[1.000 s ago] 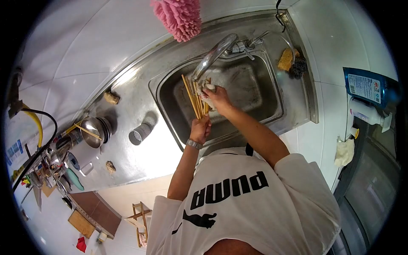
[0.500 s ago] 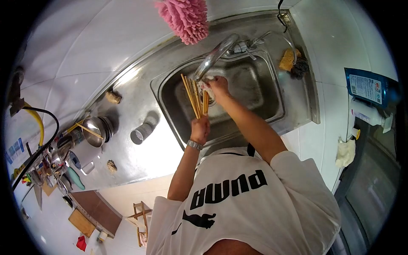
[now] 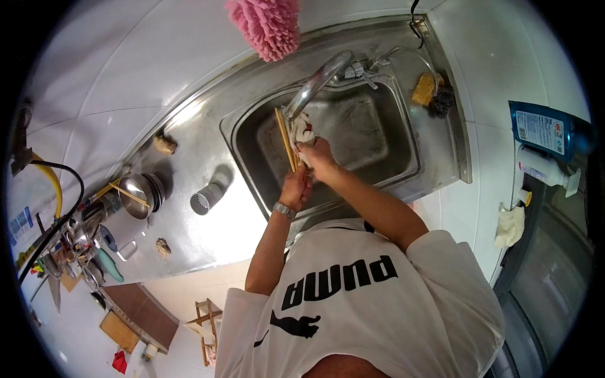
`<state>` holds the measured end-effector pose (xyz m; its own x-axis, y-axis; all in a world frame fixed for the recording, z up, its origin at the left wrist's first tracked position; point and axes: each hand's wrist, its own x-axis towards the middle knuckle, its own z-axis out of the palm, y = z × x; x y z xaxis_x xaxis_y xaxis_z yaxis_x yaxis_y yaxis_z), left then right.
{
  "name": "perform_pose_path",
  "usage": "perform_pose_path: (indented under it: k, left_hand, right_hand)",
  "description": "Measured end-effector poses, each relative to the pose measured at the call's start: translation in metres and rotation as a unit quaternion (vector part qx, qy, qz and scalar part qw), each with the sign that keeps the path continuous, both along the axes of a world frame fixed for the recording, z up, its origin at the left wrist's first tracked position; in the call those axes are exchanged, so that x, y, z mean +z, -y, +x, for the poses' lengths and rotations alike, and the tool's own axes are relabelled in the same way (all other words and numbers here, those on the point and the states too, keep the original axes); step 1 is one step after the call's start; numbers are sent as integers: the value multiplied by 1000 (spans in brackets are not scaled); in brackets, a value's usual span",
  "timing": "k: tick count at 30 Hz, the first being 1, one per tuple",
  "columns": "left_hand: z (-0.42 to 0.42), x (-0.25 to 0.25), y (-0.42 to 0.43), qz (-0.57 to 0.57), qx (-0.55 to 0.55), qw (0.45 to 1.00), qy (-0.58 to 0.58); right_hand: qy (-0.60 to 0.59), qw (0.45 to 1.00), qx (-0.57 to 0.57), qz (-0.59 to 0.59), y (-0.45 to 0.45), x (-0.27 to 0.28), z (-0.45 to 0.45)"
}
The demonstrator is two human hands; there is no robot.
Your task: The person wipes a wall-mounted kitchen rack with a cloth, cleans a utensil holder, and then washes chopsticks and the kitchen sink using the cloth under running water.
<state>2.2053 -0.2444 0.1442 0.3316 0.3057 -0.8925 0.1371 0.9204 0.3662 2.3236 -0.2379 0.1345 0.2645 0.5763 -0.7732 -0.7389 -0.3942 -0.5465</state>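
Observation:
My left hand [image 3: 295, 188] is closed around the lower ends of several wooden chopsticks [image 3: 285, 138], which point up toward the faucet [image 3: 321, 82]. Against them my right hand [image 3: 318, 157] grips a wet whitish cloth [image 3: 302, 132] with small red marks. Part of the bundle is covered by the cloth and the fingers. Both hands are close together over the left part of the steel sink [image 3: 413, 165], just below the spout.
On the counter left of the sink stands a perforated metal holder [image 3: 203, 200]. Farther left are stacked metal bowls [image 3: 135, 194] and assorted utensils. A yellow sponge [image 3: 423, 89] and a dark scourer [image 3: 442, 102] lie right of the faucet. A pink microfiber duster [image 3: 268, 28] hangs above.
My right hand has slid down the chopsticks toward my left hand, bringing the cloth along. The chopsticks' free ends now sit closer together. My left hand has barely moved.

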Motion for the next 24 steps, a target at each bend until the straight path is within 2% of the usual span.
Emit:
perform_pose_path:
  k: [2,4,7,9,10,13,15,17,20,24]
  left_hand:
    - [-2,4,3,15,-67,997,21]
    - [1,7,6,5,-65,998,17]
    - [-5,1,9,-7,-56,998,36]
    - [-8,1,7,-4,-48,997,61]
    - [-10,5,6,-30,-51,995,77]
    - [-10,10,15,-49,-69,992,91]
    - [-13,6,16,-41,-86,991,92]
    - [-25,-4,14,-114,-87,966,217]
    - [-33,-6,13,-156,-84,958,226]
    - [-27,2,10,-162,-75,963,202]
  right_hand:
    - [87,996,13,3,-11,-18,9]
    - [36,997,-63,36,-20,-29,21]
    - [-23,996,-44,70,-28,-24,41]
    - [-147,985,-59,63,-29,-21,51]
    - [-147,985,-59,63,-30,-25,55]
    - [-195,967,-4,163,-28,-19,67]
    - [-175,965,-7,193,-31,-17,71]
    - [-168,961,23,221,-31,-18,83]
    - [-141,967,81,195,-36,-21,93]
    - [-92,978,97,160,-42,-20,85]
